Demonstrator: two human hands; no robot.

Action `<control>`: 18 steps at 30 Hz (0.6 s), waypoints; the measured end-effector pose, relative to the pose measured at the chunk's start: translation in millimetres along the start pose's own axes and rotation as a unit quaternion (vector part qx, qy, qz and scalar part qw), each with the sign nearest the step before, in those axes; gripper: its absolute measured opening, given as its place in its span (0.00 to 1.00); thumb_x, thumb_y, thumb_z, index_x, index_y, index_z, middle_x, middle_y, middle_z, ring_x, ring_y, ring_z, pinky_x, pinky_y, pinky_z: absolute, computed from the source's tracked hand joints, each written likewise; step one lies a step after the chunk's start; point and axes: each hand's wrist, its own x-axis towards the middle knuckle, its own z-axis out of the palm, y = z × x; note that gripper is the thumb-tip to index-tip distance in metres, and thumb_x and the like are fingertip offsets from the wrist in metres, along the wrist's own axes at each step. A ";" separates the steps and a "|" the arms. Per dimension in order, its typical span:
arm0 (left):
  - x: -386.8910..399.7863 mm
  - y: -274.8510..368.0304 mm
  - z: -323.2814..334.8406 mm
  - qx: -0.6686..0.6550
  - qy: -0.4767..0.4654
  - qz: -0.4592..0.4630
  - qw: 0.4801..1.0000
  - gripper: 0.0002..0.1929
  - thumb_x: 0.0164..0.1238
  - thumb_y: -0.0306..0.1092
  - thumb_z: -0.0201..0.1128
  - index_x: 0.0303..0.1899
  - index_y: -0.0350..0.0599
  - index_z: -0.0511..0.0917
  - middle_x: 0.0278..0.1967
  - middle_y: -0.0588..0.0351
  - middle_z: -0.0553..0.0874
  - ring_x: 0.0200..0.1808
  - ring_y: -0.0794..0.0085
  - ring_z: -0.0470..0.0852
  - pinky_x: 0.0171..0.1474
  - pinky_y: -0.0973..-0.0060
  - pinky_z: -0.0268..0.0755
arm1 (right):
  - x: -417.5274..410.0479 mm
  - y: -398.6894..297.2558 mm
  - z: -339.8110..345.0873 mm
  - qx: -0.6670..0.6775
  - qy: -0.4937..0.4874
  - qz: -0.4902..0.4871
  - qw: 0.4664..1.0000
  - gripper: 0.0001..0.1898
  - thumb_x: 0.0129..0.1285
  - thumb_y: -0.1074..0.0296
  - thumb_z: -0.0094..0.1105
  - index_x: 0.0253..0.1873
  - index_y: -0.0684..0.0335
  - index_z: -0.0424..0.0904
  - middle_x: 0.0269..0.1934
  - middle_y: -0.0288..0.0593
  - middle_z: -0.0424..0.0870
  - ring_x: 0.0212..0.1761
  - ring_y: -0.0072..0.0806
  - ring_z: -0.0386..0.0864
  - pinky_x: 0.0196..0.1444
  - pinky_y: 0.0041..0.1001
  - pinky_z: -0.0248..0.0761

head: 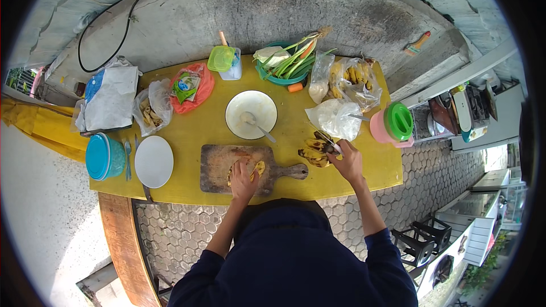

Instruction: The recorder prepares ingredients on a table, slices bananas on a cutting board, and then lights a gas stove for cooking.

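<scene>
On the wooden cutting board (213, 166), my left hand (244, 179) rests on bananas (258, 169) with spotted yellow peel. My right hand (347, 160) grips the white handle of a knife (335, 146), whose blade lies over the dark stem end of a bunch of bananas (313, 153) on the yellow table. Behind the board stands a white enamel bowl (232, 108) holding a metal spoon (261, 130). The bunch lies just beyond the board's handle, to its right.
A white plate (154, 162), a fork (128, 160) and a blue-lidded tub (104, 157) stand left. Farther back are a vegetable basin (281, 80) and a red plastic bag (200, 104). Bagged bananas (358, 74), a clear plastic bag (335, 119) and a green-lidded pink jug (381, 128) are right.
</scene>
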 end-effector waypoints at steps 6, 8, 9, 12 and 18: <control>4.2 5.4 3.0 -0.015 -0.005 0.023 1.000 0.21 0.52 0.33 0.58 0.48 0.39 0.66 0.40 0.44 0.73 0.43 0.49 0.71 0.44 0.59 0.65 | -17.5 36.1 -18.8 -0.024 -0.006 0.008 1.000 0.11 0.45 0.70 0.66 0.33 0.62 0.73 0.26 0.43 0.76 0.24 0.39 0.75 0.25 0.30 0.67; 5.8 7.8 3.9 -0.013 -0.012 0.022 1.000 0.21 0.52 0.33 0.58 0.49 0.39 0.66 0.40 0.44 0.73 0.43 0.49 0.71 0.44 0.58 0.65 | -23.7 45.3 -22.3 -0.040 -0.015 0.019 0.999 0.11 0.46 0.69 0.65 0.34 0.61 0.73 0.28 0.42 0.77 0.27 0.40 0.77 0.27 0.31 0.69; 6.4 8.3 4.1 -0.010 -0.017 0.019 1.000 0.21 0.52 0.33 0.58 0.49 0.40 0.65 0.40 0.43 0.73 0.44 0.48 0.71 0.44 0.58 0.65 | -26.4 49.2 -24.2 -0.036 -0.008 0.013 0.999 0.11 0.46 0.70 0.65 0.35 0.61 0.74 0.29 0.42 0.78 0.27 0.40 0.77 0.27 0.31 0.69; 8.3 7.6 4.1 -0.031 -0.027 0.022 0.999 0.22 0.53 0.34 0.58 0.50 0.40 0.65 0.41 0.43 0.73 0.44 0.48 0.71 0.45 0.58 0.65 | -35.9 63.0 -29.1 -0.033 0.006 0.018 0.999 0.12 0.46 0.71 0.65 0.36 0.61 0.74 0.30 0.42 0.79 0.29 0.39 0.78 0.29 0.30 0.70; 6.6 1.9 8.2 -0.018 -0.015 0.033 0.999 0.21 0.53 0.34 0.58 0.49 0.40 0.65 0.42 0.43 0.73 0.44 0.49 0.71 0.44 0.58 0.65 | -56.8 97.3 -29.8 -0.034 0.043 0.067 0.996 0.13 0.46 0.73 0.65 0.39 0.61 0.75 0.31 0.44 0.79 0.31 0.41 0.78 0.30 0.31 0.70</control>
